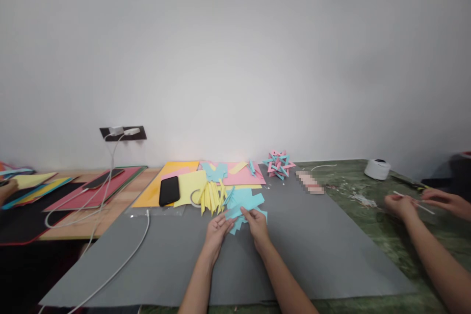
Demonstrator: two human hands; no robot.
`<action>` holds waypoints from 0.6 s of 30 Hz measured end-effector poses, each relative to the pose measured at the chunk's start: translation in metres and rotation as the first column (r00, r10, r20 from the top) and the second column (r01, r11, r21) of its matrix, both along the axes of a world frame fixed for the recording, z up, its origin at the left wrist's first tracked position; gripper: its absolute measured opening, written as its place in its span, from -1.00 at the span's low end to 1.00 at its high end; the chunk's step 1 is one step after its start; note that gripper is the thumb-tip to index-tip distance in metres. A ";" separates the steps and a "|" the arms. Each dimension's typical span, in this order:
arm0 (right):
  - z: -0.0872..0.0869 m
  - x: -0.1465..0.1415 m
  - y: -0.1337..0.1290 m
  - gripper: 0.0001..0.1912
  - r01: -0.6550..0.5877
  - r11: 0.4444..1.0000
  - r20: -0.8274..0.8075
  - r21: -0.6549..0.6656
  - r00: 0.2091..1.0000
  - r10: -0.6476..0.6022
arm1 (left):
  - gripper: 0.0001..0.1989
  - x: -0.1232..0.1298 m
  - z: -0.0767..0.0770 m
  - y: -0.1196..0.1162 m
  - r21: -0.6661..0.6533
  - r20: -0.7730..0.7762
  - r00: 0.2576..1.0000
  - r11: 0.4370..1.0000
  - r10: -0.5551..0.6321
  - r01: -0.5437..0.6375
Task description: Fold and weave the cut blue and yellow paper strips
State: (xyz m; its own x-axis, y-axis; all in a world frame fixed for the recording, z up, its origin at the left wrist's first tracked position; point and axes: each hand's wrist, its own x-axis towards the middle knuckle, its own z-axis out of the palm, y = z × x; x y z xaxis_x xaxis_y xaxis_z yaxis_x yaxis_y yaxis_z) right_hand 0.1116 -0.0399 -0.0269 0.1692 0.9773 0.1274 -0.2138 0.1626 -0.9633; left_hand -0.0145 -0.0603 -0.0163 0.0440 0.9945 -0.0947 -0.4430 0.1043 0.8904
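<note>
My left hand [218, 233] and my right hand [258, 229] are closed on a light blue paper piece [235, 212] between them. Several more blue paper pieces [256, 201] lie right behind and under it, so its exact outline is hard to make out. Just beyond my left hand is a bunch of folded yellow paper strips [210, 197], with a roll of tape [195, 198] partly hidden at its side. Farther back stands a pink and blue folded-paper star ball [278, 165].
A grey sheet [309, 250] covers the table under my hands. A black phone [170, 191] lies on coloured paper at the left. A white cable [142, 240] crosses the sheet's left side. At the right, a co-worker's hands [403, 206] hold a thin white strip; a white roll [377, 170] stands behind.
</note>
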 end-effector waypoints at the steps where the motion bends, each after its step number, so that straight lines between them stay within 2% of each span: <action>1: 0.000 0.000 0.000 -0.65 0.003 1.000 0.003 -0.003 1.000 -0.003 | -0.62 0.000 0.000 0.000 -0.007 0.001 1.000 1.000 0.005 -0.005; 5: -0.001 -0.001 0.001 -0.63 0.015 1.000 0.005 -0.010 1.000 -0.015 | -0.59 0.001 0.000 0.000 -0.010 -0.005 0.999 0.999 0.037 -0.037; 8: -0.001 -0.002 0.002 -0.64 0.029 0.999 -0.017 -0.025 0.999 -0.029 | -0.58 0.002 0.002 -0.001 0.026 -0.038 0.999 0.999 0.020 -0.019; 11: 0.001 -0.002 0.001 -0.65 0.040 0.998 -0.017 -0.040 0.999 -0.041 | -0.62 0.004 0.002 -0.001 0.026 -0.079 0.997 1.000 0.008 -0.006; 15: 0.003 0.000 0.001 -0.65 0.018 1.000 -0.008 -0.019 1.000 -0.018 | -0.68 0.004 0.001 -0.001 0.020 -0.082 0.996 0.999 0.045 -0.043; 18: 0.006 0.003 0.001 -0.65 0.056 0.998 0.016 -0.003 0.998 -0.056 | -0.68 0.002 0.000 0.000 0.011 -0.063 0.995 0.997 0.074 -0.074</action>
State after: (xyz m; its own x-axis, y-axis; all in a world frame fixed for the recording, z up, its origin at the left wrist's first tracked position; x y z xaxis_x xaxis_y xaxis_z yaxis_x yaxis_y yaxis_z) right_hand 0.1142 -0.0393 -0.0214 0.2218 0.9668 0.1267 -0.1892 0.1702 -0.9671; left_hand -0.0120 -0.0603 -0.0161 -0.0357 0.9956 -0.0866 -0.3918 0.0658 0.9177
